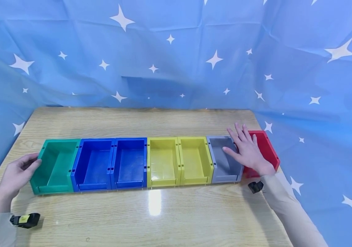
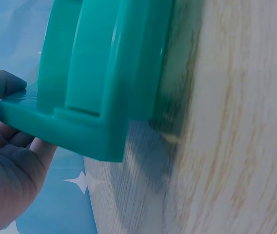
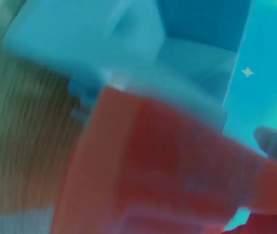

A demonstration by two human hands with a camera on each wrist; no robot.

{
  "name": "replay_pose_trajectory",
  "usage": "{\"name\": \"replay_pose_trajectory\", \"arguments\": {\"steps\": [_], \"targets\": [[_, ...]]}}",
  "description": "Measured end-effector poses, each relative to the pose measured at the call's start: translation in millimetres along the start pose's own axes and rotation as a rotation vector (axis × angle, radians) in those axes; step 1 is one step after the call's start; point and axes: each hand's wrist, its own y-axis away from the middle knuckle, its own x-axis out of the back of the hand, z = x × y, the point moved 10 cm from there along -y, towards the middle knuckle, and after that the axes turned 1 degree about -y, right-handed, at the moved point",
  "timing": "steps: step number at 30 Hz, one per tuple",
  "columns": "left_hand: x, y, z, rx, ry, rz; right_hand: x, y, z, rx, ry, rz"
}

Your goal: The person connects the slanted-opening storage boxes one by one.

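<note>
At the row's left end, my left hand (image 1: 18,173) grips the outer side wall of a green plastic bin (image 1: 59,169), thumb at its rim. The left wrist view shows the thumb above the green bin's edge (image 2: 63,129) and the other fingers below it. My right hand (image 1: 250,154), its fingers spread, is over the grey bin (image 1: 225,166) and the red bin (image 1: 265,147) at the right end. The red bin sits slightly askew beside the grey one. Blurred in the right wrist view, the red bin (image 3: 163,161) fills the front, with fingertips (image 3: 275,144) at the right edge.
Between the green and grey bins stand two blue bins (image 1: 96,166) and two yellow bins (image 1: 163,161), side by side. All are on a wooden table (image 1: 108,216). A blue cloth with white stars (image 1: 176,51) hangs behind and along the sides.
</note>
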Motion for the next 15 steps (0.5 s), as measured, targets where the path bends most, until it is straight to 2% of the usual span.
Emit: {"name": "replay_pose_trajectory", "arguments": {"steps": [4,9,15], "targets": [[1.3,3.1,1.9,0.010,-0.010,0.016,-5.5,-3.2,-1.2,0.027,0.014,0.028],[2.2,3.4,2.2,0.005,-0.015,0.028,-24.3,-3.6,1.4,0.037,0.036,-0.001],[1.2,0.9,-1.0,-0.021,0.021,-0.001,-31.9,-2.0,6.2,0.035,-0.016,0.007]]}}
